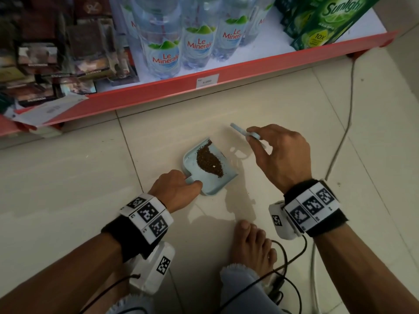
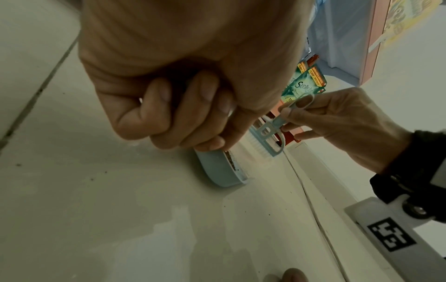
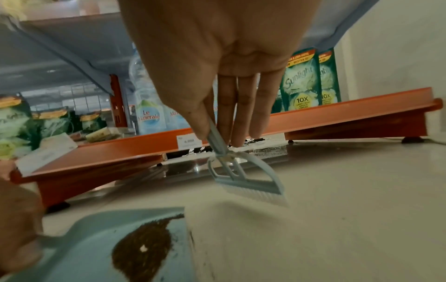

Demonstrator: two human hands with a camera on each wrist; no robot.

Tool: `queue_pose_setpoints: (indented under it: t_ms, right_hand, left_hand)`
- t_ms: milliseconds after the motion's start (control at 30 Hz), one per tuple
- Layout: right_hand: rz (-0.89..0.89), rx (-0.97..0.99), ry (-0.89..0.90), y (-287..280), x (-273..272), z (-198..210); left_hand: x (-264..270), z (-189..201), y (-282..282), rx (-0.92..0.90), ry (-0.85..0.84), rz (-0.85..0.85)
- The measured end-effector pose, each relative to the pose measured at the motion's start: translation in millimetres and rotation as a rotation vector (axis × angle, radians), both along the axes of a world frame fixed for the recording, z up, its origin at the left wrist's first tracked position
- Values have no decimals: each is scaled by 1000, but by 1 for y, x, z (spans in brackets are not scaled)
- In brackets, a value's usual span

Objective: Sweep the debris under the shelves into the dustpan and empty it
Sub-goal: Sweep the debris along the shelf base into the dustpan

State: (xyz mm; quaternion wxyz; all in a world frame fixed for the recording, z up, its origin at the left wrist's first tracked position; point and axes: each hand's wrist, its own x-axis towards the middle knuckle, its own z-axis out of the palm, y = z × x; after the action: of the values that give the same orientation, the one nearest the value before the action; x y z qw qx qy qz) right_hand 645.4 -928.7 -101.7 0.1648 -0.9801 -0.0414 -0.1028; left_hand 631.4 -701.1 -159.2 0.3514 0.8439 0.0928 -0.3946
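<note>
A light blue dustpan [image 1: 192, 163] lies flat on the tiled floor in front of the red shelf, holding a pile of brown debris [image 1: 209, 164] with one white fleck. My left hand [image 1: 190, 181] grips its handle from the near side; the curled fingers [image 2: 205, 114] wrap it. My right hand [image 1: 254, 138] hovers right of the pan and pinches the thin handle of a small blue brush [image 3: 248, 181] between thumb and fingers. The brush head hangs just above the floor past the pan's open edge. Dark specks [image 3: 265, 150] lie under the shelf edge.
The low red shelf [image 1: 158, 94] carries water bottles [image 1: 165, 57], green Sunlight pouches [image 1: 317, 26] and dark packets at the left. A cable [image 1: 349, 109] runs over the floor at the right. My bare foot [image 1: 251, 241] and more cables sit just behind the pan.
</note>
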Motion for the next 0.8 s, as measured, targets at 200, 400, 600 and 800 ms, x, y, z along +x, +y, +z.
queue_pose_setpoints:
  t_ms: [200, 400, 600, 800]
  right_hand:
    - [169, 272, 188, 13, -22, -7]
    - [28, 277, -38, -4, -2, -2]
    - [-18, 47, 58, -13, 19, -11]
    - [222, 289, 216, 5, -5, -6]
  left_hand:
    - [-2, 1, 2, 6, -1, 4]
    - [-3, 2, 4, 19, -1, -7]
    - [-2, 3, 4, 21, 4, -10]
    - [-2, 2, 7, 37, 13, -12]
